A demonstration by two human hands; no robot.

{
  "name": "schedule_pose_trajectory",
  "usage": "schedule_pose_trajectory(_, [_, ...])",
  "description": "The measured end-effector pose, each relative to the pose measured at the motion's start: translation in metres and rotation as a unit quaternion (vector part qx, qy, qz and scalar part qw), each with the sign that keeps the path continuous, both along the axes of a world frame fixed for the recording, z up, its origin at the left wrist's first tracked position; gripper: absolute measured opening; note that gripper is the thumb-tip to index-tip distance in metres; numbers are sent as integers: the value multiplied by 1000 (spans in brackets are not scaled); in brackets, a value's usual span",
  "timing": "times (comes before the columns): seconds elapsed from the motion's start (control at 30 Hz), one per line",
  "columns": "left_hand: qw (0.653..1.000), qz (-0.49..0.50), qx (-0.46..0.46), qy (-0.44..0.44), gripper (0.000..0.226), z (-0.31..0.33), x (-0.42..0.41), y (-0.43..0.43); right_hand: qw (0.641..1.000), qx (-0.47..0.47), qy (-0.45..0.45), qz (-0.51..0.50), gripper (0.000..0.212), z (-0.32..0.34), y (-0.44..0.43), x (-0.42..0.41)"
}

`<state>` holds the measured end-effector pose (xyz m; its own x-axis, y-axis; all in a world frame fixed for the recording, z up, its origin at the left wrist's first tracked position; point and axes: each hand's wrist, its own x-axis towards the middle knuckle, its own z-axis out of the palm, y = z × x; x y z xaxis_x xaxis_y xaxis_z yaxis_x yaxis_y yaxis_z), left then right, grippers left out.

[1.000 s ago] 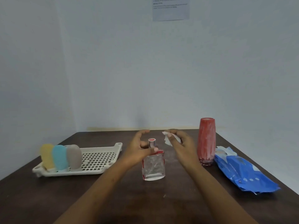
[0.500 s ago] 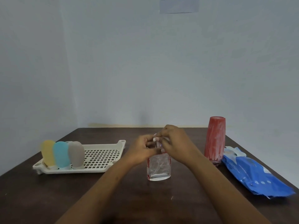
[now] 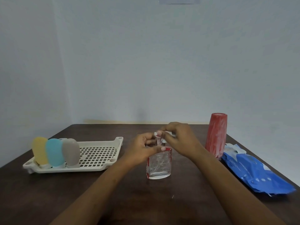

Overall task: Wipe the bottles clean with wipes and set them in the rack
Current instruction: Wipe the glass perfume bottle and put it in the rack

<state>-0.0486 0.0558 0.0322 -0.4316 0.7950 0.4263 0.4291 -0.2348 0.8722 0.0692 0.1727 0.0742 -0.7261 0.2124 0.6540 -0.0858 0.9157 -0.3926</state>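
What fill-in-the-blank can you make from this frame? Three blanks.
The rack holds ___ bottles. The left hand steadies the clear bottle while the right hand holds a ___ wipe at its neck. The blue wipes pack lies to the ___ of the tall red bottle.
Missing: three; white; right.

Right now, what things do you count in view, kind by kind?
Bottles: 5 (yellow, teal, grey, clear glass, red)
Rack: 1
Wipe pack: 1
Loose wipe, in the right hand: 1
Total: 8
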Motion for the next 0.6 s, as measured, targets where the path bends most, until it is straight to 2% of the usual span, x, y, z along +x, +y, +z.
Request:
schedule_pose_trajectory(0.23, [999, 3, 39, -11, 34, -10, 5, 2, 987, 45, 154, 8, 22, -31, 0, 5])
schedule_pose_trajectory(0.43, [998, 6, 65, -18, 42, -15, 7, 3, 977, 122, 175, 22, 19, -39, 1, 2])
schedule_pose_trajectory(0.6, [996, 22, 79, -30, 44, -21, 7, 6, 986, 2, 166, 30, 28, -44, 0, -5])
